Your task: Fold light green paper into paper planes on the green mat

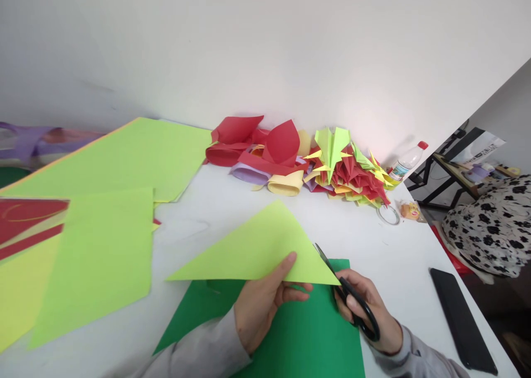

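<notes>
A lime-green paper triangle [253,245] is pinched along its lower edge by my left hand [265,295], thumb on top and fingers beneath. In my right hand [369,300] is a pair of black-handled scissors [365,314], its blades apart at the triangle's right corner. One blade shows beyond the paper's right edge; the other is hidden by the paper. Below both hands a dark green sheet [307,334] lies on the white table [199,223].
Lime-green sheets [112,256] and red and yellow paper lie at the left. Along the wall sit rolled red, purple and yellow papers [286,145], folded paper pieces [348,167] and a plastic bottle [409,161]. A tape roll [389,215], a small packet [410,210] and a black phone-like slab [462,320] are at the right.
</notes>
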Demonstrator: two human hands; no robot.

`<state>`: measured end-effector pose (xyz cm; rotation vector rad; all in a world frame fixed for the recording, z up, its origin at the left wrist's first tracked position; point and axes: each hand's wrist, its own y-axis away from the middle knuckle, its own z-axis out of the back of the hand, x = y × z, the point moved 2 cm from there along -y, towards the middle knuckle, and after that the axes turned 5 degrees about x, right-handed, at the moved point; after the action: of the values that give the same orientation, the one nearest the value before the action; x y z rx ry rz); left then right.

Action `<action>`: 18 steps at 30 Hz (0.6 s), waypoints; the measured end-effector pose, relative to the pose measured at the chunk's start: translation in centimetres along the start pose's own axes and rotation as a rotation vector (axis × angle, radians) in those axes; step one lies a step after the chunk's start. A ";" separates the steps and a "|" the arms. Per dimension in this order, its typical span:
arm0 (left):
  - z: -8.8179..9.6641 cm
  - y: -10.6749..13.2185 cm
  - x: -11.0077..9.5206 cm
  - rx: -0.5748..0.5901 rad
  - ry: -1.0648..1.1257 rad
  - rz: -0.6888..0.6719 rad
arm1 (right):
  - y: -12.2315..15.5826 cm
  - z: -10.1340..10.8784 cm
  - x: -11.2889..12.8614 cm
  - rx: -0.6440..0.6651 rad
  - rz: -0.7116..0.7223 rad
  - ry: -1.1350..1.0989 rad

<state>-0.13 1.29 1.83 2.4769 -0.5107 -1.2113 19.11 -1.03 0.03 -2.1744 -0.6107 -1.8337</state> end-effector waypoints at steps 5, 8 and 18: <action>0.2 -0.3 0.1 -0.003 -0.003 -0.010 | 0.0 0.0 0.2 0.009 -0.001 0.019; 0.3 -0.2 0.1 0.000 -0.011 0.002 | 0.0 -0.1 0.4 0.003 -0.002 0.030; 0.1 0.0 0.1 -0.015 -0.019 0.000 | -0.4 -0.4 0.2 -0.027 -0.045 0.067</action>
<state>-0.20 1.28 1.69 2.4555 -0.5050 -1.2356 18.57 -0.80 0.26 -2.1228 -0.6294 -1.9405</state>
